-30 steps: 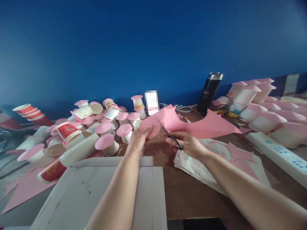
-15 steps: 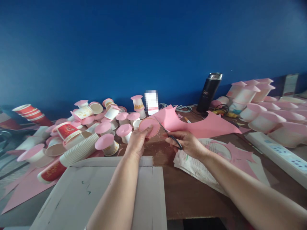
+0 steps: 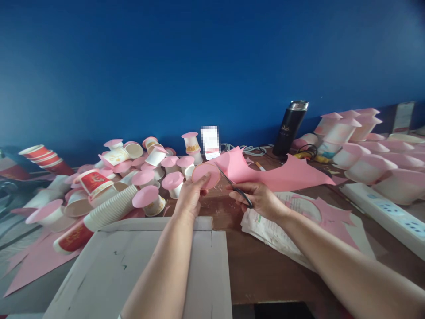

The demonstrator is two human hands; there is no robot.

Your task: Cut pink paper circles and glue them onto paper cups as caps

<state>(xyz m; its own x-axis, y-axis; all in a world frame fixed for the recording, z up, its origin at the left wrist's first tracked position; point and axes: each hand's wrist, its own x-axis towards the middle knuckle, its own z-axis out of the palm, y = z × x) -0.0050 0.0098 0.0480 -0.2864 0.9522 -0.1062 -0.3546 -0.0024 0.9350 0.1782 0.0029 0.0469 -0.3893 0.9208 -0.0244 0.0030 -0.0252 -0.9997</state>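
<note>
My left hand (image 3: 192, 194) pinches a round pink paper disc (image 3: 207, 173) with a thin orange-brown edge, thumb on top. Black-handled scissors (image 3: 244, 197) are gripped in my right hand (image 3: 262, 200), their blades pointing up and left to the disc's right edge. A large pink paper sheet (image 3: 259, 173) with curved cut-outs lies just behind the blades; whether it is still joined to the disc I cannot tell. Below my right hand rests a crumpled white plastic bag (image 3: 265, 230) with pink paper scraps (image 3: 332, 215) on it.
Several paper cups (image 3: 149, 201) topped with pink discs crowd the left, beside a long cup stack (image 3: 111, 206). A grey-white box (image 3: 133, 266) lies in front. Right are a black thermos (image 3: 290, 128), more pink-topped cups (image 3: 368, 168) and a power strip (image 3: 385, 212). A blue wall (image 3: 199, 66) rises behind.
Almost nothing differs. The whole view has shifted very slightly; both hands, the disc and the scissors keep nearly the same places.
</note>
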